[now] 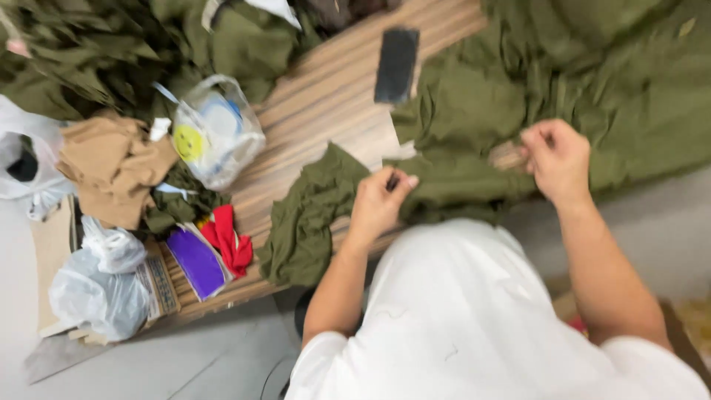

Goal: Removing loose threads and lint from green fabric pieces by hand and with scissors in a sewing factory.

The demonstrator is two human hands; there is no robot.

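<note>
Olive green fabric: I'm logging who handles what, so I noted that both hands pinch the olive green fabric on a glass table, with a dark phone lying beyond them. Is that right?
Not quite: the table is striped wood grain, not glass, as the head view shows. The rest holds: the left hand and right hand both pinch the olive green fabric, and the dark phone lies beyond them.

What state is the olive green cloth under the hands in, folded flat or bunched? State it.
Bunched, not folded flat: the olive green cloth lies creased and rumpled across the wooden table, pinched by the left hand and right hand.
</note>
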